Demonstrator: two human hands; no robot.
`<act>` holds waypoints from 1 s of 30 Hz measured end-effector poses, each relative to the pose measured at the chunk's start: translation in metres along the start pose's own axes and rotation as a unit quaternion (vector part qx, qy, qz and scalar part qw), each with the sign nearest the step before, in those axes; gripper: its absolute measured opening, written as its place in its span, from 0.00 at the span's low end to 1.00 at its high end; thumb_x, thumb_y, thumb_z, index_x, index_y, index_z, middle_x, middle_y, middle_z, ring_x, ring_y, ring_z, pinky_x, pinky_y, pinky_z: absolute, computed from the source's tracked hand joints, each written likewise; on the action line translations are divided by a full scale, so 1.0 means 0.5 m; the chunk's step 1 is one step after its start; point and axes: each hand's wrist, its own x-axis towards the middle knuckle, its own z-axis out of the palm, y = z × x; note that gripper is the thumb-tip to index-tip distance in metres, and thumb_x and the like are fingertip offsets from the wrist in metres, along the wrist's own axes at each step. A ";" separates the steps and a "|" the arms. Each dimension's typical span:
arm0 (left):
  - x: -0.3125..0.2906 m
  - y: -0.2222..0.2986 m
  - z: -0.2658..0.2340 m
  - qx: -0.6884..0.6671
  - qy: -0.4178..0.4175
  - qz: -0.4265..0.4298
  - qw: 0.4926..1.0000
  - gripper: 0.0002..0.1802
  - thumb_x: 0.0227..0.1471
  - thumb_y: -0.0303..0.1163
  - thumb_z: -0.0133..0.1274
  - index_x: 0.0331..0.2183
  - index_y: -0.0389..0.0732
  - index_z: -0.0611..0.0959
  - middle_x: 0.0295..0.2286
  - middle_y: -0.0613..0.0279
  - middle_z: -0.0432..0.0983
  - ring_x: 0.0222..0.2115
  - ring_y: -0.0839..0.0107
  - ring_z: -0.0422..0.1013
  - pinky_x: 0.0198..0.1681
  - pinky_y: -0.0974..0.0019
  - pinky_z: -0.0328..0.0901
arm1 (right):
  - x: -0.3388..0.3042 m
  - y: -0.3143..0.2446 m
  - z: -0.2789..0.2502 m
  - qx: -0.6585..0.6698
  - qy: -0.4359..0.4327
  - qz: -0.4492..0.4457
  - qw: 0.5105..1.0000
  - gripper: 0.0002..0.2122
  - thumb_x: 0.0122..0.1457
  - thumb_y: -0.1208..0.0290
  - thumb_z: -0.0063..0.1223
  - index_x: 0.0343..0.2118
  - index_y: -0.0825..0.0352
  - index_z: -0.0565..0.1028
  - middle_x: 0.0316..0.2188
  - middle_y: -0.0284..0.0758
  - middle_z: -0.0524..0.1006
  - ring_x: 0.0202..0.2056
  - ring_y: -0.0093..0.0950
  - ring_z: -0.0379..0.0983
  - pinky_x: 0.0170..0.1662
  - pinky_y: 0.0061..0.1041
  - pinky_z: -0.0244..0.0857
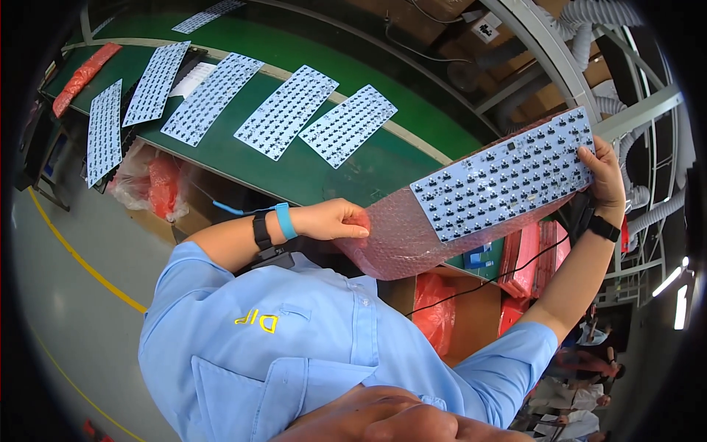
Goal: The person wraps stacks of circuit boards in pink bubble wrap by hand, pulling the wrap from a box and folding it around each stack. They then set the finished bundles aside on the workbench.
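Observation:
A white keyboard circuit board (508,173) with rows of small black switches lies tilted on pink bubble wrap (398,232), held up in front of me. My right hand (605,173) grips the board's far right end, thumb on its face and fingers behind. At the wrap's left end, my left hand (335,219) pinches the pink film between thumb and curled fingers, apart from the board. Whether the wrap is a bag or a loose sheet I cannot tell. A blue strap (285,221) with a cord circles my left wrist.
On the green conveyor table (243,171) lie several more keyboard circuit boards (287,112). A red wrapped bundle (85,77) rests at the far left. Below the table's edge are boxes with pink plastic (163,184). Stacked pink packs (532,258) stand beneath my right forearm.

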 end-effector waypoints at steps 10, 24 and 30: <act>0.000 -0.003 -0.009 0.025 -0.028 -0.107 0.994 0.11 0.55 0.32 0.57 0.37 0.35 0.81 0.30 0.65 0.80 0.32 0.79 0.74 0.39 0.72 0.68 | -0.002 0.025 0.047 -0.142 0.067 -0.062 0.986 0.11 0.60 0.73 0.54 0.41 0.74 0.76 0.33 0.31 0.80 0.33 0.16 0.74 0.39 0.17 0.68; 0.152 -0.072 -0.086 0.143 0.234 -0.093 0.957 0.37 0.42 0.25 0.64 0.54 0.34 0.68 0.25 0.60 0.78 0.25 0.72 0.75 0.30 0.69 0.70 | -0.016 0.384 0.647 -0.540 0.151 -0.238 0.793 0.15 0.47 0.68 0.60 0.40 0.63 0.75 0.36 0.33 0.76 0.33 0.34 0.74 0.32 0.31 0.69; 0.099 -0.039 -0.067 0.209 0.232 -0.094 0.945 0.45 0.40 0.23 0.63 0.59 0.36 0.61 0.21 0.60 0.78 0.23 0.75 0.74 0.28 0.71 0.68 | -0.031 0.398 0.689 -0.437 0.116 -0.188 0.872 0.24 0.46 0.55 0.62 0.44 0.64 0.72 0.40 0.33 0.73 0.37 0.33 0.72 0.34 0.32 0.68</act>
